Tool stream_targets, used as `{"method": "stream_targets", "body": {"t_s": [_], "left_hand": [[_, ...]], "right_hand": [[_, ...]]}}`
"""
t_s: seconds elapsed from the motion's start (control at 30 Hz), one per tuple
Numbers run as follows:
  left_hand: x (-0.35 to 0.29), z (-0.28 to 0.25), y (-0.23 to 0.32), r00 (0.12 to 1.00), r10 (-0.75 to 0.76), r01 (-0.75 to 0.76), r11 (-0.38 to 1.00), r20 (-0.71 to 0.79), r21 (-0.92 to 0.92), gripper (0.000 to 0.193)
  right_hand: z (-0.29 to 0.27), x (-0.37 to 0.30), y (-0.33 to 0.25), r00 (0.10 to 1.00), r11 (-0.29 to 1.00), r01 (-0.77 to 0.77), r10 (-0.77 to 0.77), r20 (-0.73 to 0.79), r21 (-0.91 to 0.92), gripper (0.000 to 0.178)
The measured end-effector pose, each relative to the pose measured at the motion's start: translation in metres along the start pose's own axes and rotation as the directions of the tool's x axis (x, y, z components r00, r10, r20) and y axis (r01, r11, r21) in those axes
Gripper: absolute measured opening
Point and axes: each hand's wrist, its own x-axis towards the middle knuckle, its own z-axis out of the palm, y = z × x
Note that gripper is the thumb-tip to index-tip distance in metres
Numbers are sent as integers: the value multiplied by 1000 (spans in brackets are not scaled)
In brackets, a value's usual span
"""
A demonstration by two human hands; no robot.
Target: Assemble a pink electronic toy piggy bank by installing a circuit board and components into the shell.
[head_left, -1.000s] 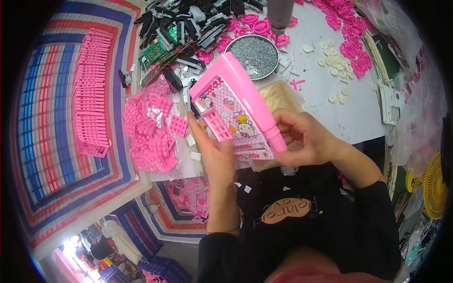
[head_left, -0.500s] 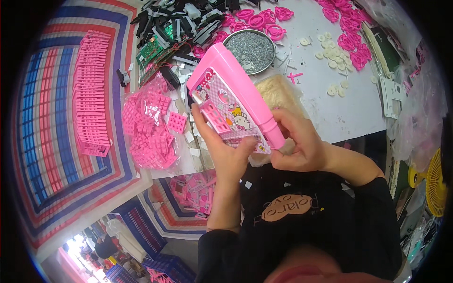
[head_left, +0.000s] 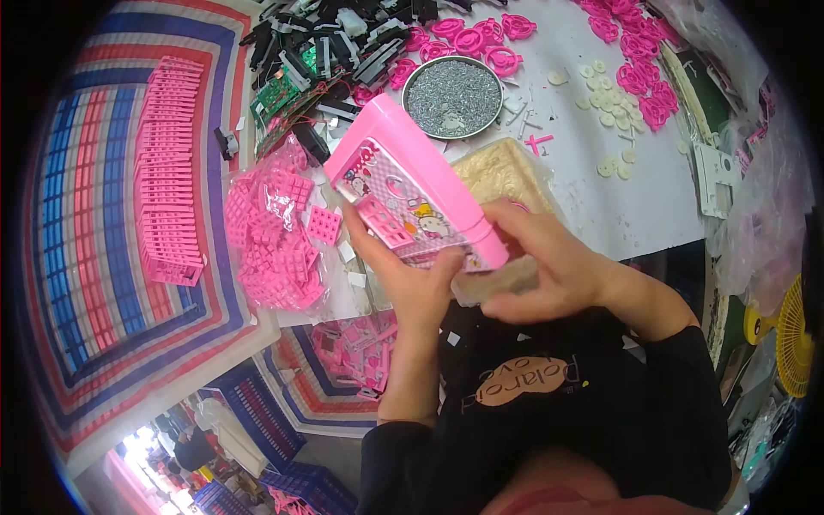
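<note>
A pink plastic toy casing (head_left: 433,163) with a printed cartoon face panel and a small window grid is held up over the near edge of the table, tilted. My left hand (head_left: 403,275) grips its lower left side, thumb on the printed panel and fingers around the edge. At the casing's lower right end is my right hand (head_left: 554,275), its thumb spread away from its fingers. Those fingertips are close to the end of the casing; whether they touch it I cannot tell. Behind it lies a yellowish block-like pad in clear plastic (head_left: 502,172).
A round tin of small screws (head_left: 453,96) stands behind the casing. Around it lie black parts with green circuit boards (head_left: 276,94), pink rings (head_left: 502,60) and white discs (head_left: 611,107). To the left are a bag of pink keypads (head_left: 275,232) and a row of stacked pink pieces (head_left: 172,172).
The casing has shifted slightly down and left in my left hand. My right hand has loosened from its lower end, thumb and fingers now apart.
</note>
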Motion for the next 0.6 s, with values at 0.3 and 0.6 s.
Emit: {"method": "stream_targets", "body": {"t_s": [0.3, 0.6], "left_hand": [[35, -20, -4, 963, -197, 79, 860, -186, -503, 34], [51, -16, -5, 988, -32, -5, 972, -153, -234, 39]], "right_hand": [[-6, -6, -2, 962, 832, -234, 273, -5, 502, 37], [-1, -8, 19, 959, 881, 51, 89, -269, 471, 31]]}}
